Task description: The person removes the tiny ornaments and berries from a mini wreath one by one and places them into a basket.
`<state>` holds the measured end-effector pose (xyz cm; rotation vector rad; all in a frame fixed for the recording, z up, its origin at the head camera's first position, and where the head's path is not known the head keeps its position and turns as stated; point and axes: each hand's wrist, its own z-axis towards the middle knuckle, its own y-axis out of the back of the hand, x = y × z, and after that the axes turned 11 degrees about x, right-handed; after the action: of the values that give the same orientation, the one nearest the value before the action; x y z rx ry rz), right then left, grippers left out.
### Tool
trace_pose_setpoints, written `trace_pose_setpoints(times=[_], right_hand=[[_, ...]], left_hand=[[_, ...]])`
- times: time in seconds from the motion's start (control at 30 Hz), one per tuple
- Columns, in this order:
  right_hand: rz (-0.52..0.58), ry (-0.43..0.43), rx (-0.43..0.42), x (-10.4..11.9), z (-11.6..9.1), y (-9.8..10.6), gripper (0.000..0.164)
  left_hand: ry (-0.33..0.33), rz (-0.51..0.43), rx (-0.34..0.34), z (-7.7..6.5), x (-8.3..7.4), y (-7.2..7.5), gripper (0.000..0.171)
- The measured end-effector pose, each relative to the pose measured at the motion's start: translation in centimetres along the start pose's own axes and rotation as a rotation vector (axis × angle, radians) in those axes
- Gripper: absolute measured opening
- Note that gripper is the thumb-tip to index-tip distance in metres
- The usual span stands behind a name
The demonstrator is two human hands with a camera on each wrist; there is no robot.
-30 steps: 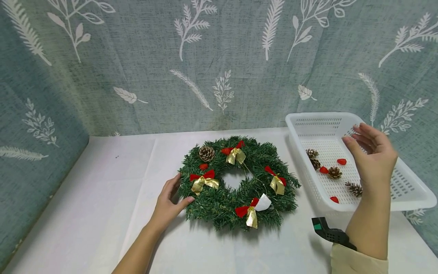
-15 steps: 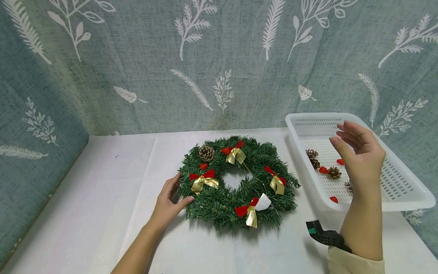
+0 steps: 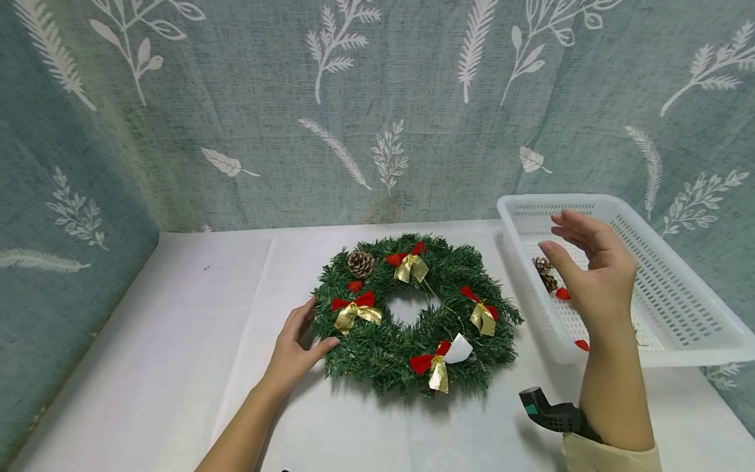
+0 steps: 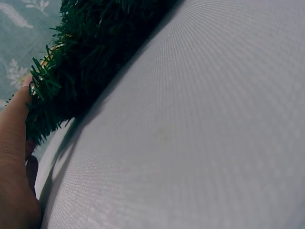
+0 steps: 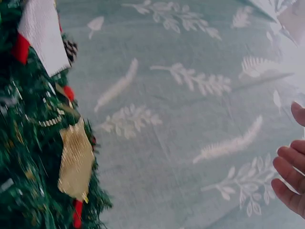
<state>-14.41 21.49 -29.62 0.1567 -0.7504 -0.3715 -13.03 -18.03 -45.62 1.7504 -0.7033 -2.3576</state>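
A green Christmas wreath point(image 3: 377, 364) lies flat on the white-covered table, trimmed with red and gold bows point(image 3: 357, 311), a pine cone point(image 3: 361, 263) and small red strawberries point(image 3: 354, 286). One bow at the front has a white loop point(image 3: 458, 349) turned outward. My left hand point(image 3: 295, 354) grips the wreath's left edge; in the left wrist view the thumb point(image 4: 16, 112) runs along the greenery. In the air before the basket is my right hand point(image 3: 598, 275), fingers loosely bent and apart from the thumb, with nothing between them. The right wrist view shows its fingertips point(image 5: 286, 191) bare too.
A white perforated plastic basket point(image 3: 702, 357) stands at the right, with pine cones point(image 3: 548, 282) and red strawberries point(image 3: 563, 294) inside, partly hidden behind the right forearm. A leaf-patterned grey-green curtain point(image 3: 265, 164) hangs behind the table. A black device point(image 3: 557, 416) sits on the right wrist.
My right hand has moved left from over the basket toward the wreath, still holding nothing. The left hand and the wreath have stayed in place.
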Motion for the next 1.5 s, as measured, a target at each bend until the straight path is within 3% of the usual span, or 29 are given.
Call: trace_pose_setpoints(times=[0.17,0.43,0.93,1.07,1.3,1.5], right_hand=[[0.046,0.05,0.039,0.3,0.0,-1.6,0.041],[0.082,-0.034,0.155,1.1,-0.2,-4.2,0.044],[-0.032,0.07,0.355,2.0,1.5,-7.6,0.046],[-0.02,0.013,0.421,1.8,2.5,-8.3,0.044],[0.126,-0.163,0.59,0.5,4.5,-9.2,0.038],[0.292,-0.333,0.625,-0.2,5.9,-10.0,0.038]], left_hand=[[0.006,0.016,0.003,0.0,0.2,-0.1,0.08],[0.009,0.009,0.02,-0.2,0.0,0.0,0.08],[0.02,-0.004,0.015,-0.1,-0.1,0.1,0.082],[0.013,-0.001,0.015,-0.1,-0.1,0.0,0.082],[0.019,0.001,0.004,-0.1,-0.1,0.0,0.081],[0.006,0.008,-0.003,-0.1,0.2,-0.1,0.081]])
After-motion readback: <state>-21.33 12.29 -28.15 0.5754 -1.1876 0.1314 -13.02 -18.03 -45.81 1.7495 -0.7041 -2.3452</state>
